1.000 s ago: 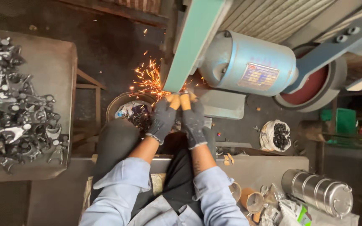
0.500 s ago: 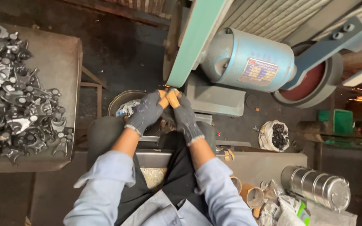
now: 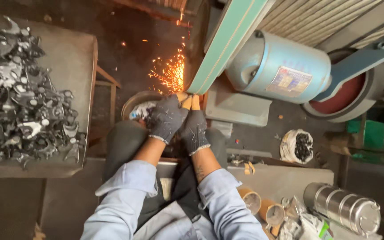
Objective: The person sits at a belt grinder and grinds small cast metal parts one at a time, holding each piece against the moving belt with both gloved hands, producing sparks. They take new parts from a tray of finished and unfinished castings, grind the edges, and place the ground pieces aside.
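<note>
Head view, left to right: the worktop (image 3: 74,49) carries a heap of metal parts (image 3: 18,102). My left hand (image 3: 167,116) and right hand (image 3: 195,129), both gloved, clench one small workpiece, hidden by my fingers, against the green belt (image 3: 227,42). I judge it rigid, hot and light: grip firmly at its edges. Half a second ago no sparks (image 3: 172,73) flew; now they spray.
</note>
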The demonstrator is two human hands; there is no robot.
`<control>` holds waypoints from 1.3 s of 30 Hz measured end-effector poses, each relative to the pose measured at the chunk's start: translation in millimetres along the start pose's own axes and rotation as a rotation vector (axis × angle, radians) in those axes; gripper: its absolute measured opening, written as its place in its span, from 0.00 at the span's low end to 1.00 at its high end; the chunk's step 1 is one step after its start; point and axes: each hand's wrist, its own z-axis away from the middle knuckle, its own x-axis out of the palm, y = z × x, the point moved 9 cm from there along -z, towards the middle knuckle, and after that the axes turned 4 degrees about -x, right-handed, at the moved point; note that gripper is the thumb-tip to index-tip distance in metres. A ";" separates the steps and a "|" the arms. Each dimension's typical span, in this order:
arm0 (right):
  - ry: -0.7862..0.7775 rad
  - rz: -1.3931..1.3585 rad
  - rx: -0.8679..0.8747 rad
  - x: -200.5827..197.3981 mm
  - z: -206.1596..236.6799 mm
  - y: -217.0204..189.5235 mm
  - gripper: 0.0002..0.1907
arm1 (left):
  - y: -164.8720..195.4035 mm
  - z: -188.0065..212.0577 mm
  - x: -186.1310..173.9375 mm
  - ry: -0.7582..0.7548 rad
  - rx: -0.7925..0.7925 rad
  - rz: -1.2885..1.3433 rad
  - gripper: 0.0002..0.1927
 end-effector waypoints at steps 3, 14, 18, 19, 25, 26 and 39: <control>-0.190 -0.093 0.012 24.0 16.7 -9.2 0.23 | 13.4 5.4 -3.1 -0.009 0.171 0.303 0.13; -0.002 0.758 -0.006 -7.5 -0.5 -42.7 0.19 | -15.9 2.6 22.9 0.116 0.224 0.537 0.13; -0.026 0.924 -0.106 -10.0 -11.9 -34.3 0.19 | -15.1 -7.0 7.6 0.175 0.178 0.433 0.12; 0.019 0.933 -0.081 -17.7 -9.9 -34.8 0.19 | -5.1 -5.6 3.1 0.224 0.250 0.410 0.12; -0.015 0.277 -0.114 -24.6 23.5 -71.6 0.17 | 24.7 -6.4 37.3 -0.043 0.195 -0.066 0.15; -0.056 0.294 -0.126 -19.7 31.8 -78.8 0.18 | 30.5 -1.6 40.6 -0.122 0.220 -0.051 0.16; -0.415 0.987 -0.236 19.2 75.2 -80.0 0.23 | 63.1 55.7 6.5 -0.507 0.446 0.390 0.17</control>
